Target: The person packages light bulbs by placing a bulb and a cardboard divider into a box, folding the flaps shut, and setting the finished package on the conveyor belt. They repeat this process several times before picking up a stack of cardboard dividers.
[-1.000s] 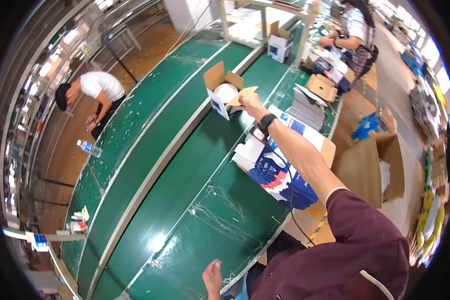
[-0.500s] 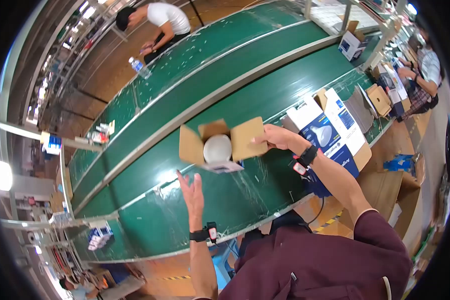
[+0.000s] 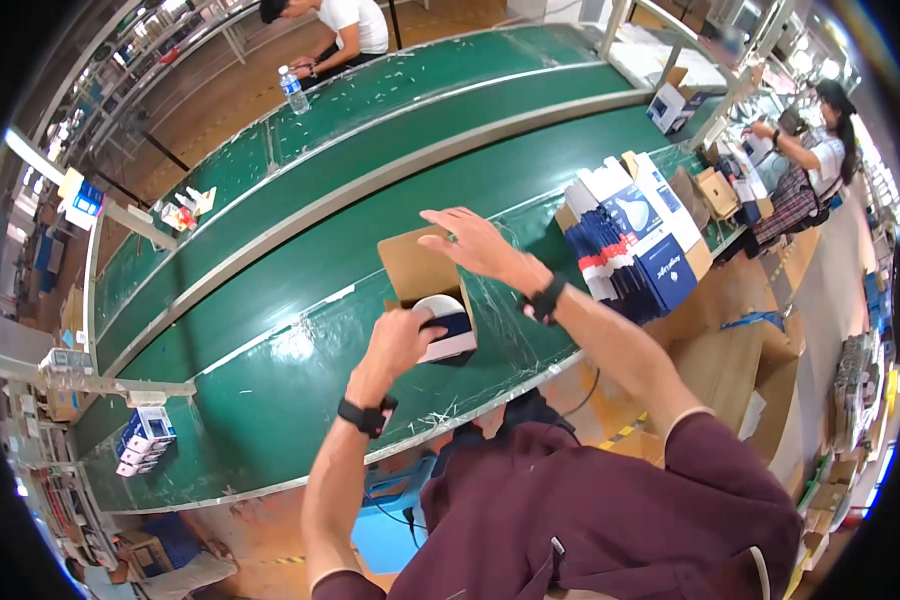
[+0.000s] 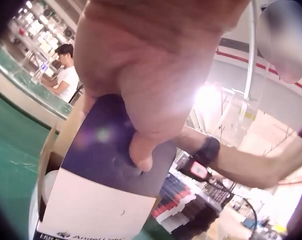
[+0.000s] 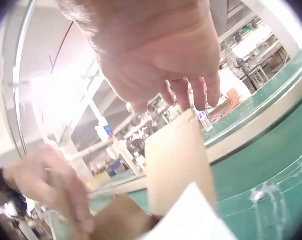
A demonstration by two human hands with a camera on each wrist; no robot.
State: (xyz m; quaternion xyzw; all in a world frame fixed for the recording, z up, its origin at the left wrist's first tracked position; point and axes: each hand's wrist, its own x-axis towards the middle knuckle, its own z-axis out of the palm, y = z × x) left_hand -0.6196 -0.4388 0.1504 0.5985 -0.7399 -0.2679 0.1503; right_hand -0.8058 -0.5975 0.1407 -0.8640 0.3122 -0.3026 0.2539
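Note:
An open cardboard box [image 3: 452, 346] with a white round item [image 3: 436, 303] inside stands on the green surface. My left hand [image 3: 398, 345] grips its dark blue near flap; in the left wrist view, the thumb of that hand [image 4: 146, 75] presses on the blue flap [image 4: 96, 135]. Above the far side of the box, my right hand [image 3: 480, 245] is held with its fingers extended. The right wrist view shows this hand [image 5: 161, 65] over a raised brown flap [image 5: 176, 165], and whether they touch I cannot tell.
Folded blue-and-white cartons [image 3: 635, 225] are stacked to the right. Small boxes [image 3: 148, 438] stand at the left end, and another open box [image 3: 667, 108] is far right. A metal rail [image 3: 370, 175] runs behind. A bottle [image 3: 293, 92] and seated person [image 3: 355, 30] are beyond it.
The box has been brought nearer and turned. My right hand has let go of its flap and is raised, while my left hand has moved from beside the box onto its near flap.

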